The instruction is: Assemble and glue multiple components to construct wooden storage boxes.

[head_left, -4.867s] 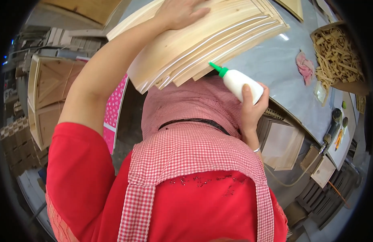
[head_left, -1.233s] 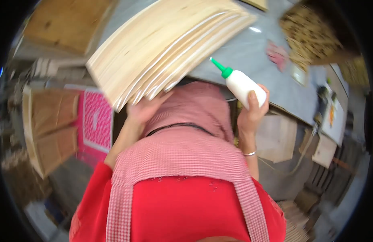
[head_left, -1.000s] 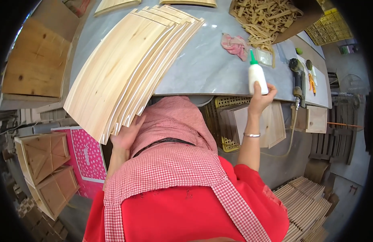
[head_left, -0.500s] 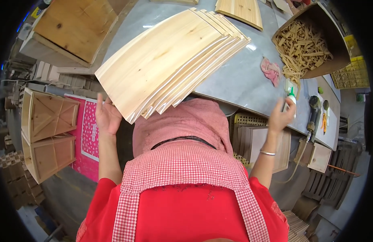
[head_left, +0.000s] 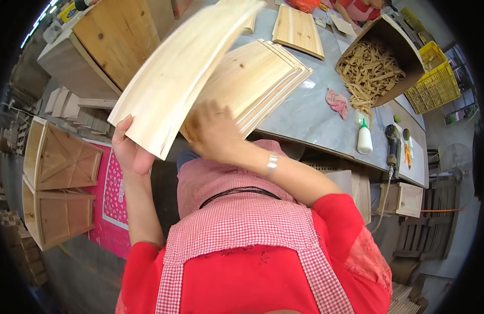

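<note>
Head view: we see our left hand (head_left: 131, 152) gripping the near end of a big pale board (head_left: 179, 78), thumb on top, fingers curled under the edge. The board is lifted up & tilted, its far end up toward the top of the pic, a bit blurry. Our right hand (head_left: 213, 131) is spread flat, palm down, pressing on the near end of a stack (head_left: 257, 86) of thin boards. We wear a bracelet (head_left: 271, 165) on that wrist. The stack sits fanned out on a grey table (head_left: 315, 118), w/ its near end hanging over the table edge, just above our lap. The lifted board is left of the stack & partly covers it. On the table, right of the stack, lies a pink rag (head_left: 337, 102). Near it a white glue bottle (head_left: 364, 138) w/ a green tip stands upright. A box (head_left: 380, 57) full of thin wood strips sits behind the rag, tipped our way. A power tool (head_left: 392, 146) lies right of the bottle. A flat panel (head_left: 298, 31) lies farther back on the table. On the floor at left, two open wood crates (head_left: 58, 188) stand next to a pink mat (head_left: 111, 199). A yellow basket (head_left: 433, 78) is at far right. We wear a red top & a checked apron (head_left: 242, 230).
</note>
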A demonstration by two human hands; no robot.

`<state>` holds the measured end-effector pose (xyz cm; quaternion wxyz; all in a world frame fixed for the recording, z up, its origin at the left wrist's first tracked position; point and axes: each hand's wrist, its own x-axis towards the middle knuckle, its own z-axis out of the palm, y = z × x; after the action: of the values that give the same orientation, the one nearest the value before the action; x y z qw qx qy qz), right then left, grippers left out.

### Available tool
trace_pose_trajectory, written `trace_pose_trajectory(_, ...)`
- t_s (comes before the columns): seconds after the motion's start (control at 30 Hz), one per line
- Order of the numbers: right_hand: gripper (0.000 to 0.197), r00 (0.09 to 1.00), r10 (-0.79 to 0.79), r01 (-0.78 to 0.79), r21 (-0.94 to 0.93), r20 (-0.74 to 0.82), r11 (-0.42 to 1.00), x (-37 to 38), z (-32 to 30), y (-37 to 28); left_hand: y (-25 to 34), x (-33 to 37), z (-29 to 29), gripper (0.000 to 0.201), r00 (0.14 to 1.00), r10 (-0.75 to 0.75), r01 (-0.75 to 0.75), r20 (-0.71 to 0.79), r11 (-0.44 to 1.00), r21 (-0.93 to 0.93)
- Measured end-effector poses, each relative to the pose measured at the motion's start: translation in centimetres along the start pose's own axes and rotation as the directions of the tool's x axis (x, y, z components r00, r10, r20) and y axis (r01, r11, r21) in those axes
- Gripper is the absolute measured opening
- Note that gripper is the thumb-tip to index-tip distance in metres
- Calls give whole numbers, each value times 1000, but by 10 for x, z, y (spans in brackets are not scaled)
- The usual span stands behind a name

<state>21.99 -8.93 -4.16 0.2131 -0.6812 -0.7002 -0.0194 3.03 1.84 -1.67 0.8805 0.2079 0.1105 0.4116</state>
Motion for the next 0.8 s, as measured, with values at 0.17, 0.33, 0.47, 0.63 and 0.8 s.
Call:
trace_pose_trajectory(0.17, 68, 981, 64, 33, -474, 186, 880, 57, 70, -31, -8, -5, 31, 45, 988, 109, -87, 109, 979, -187)
trace_pose_trajectory(0.33, 65, 946, 11, 158, -491, 324, 856, 47, 30, -28, 8, -25, 25, 39, 977, 203, -186, 66, 962, -197)
trace_pose_trajectory(0.47, 41, 986, 0, 85, -496, 169, 864, 31, -125, 11, 15, -40, 39, 32, 967, 230, -204, 113, 957, -206)
trace_pose_trajectory(0.63, 23, 964, -72, -53, -450, -256, 891, 11, -296, 73, 9, -36, 50, 34, 936, 209, -130, 284, 953, -274)
trace_pose_trajectory(0.8, 40, 825, -244, -105, -562, -510, 820, -25, -354, 98, -5, -22, 53, 39, 947, 177, -99, 269, 955, -279)
